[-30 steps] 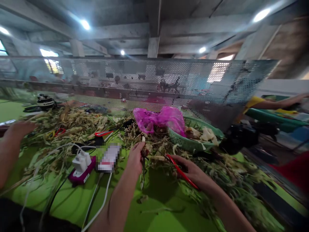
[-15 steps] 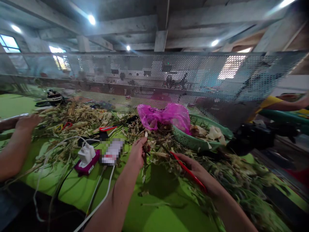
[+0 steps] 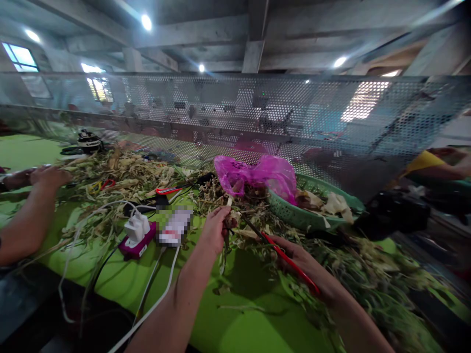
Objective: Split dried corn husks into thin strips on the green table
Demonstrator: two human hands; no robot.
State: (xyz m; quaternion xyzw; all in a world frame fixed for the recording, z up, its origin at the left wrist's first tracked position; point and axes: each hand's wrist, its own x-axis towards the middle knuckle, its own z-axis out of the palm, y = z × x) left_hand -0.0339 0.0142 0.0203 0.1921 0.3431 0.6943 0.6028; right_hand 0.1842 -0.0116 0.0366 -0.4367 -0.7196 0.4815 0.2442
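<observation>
My left hand [image 3: 216, 226] is closed around a piece of dried plant [image 3: 230, 221]; its pale end pokes up above the fingers and thin stalks hang below. My right hand [image 3: 294, 255] grips red-handled scissors [image 3: 290, 264], whose dark, narrow blades point up and left toward the plant piece. The blade tips are close to the left hand, but whether they touch the plant I cannot tell. Under both hands lies the green tabletop [image 3: 239, 323], strewn with dry stalks and leaves [image 3: 253, 242].
A pink plastic bag [image 3: 257, 174] leans against a green basket [image 3: 290, 212] holding pale husks. Left are a phone [image 3: 175, 226], a purple power strip [image 3: 138, 242] with cables, and another red tool [image 3: 167, 191]. Another person's arm [image 3: 31, 215] reaches in at left. A perforated metal screen [image 3: 206, 108] stands behind.
The camera view has shifted slightly, so most things sit a little further right. Both hands keep their holds, and the blades still point toward the plant piece.
</observation>
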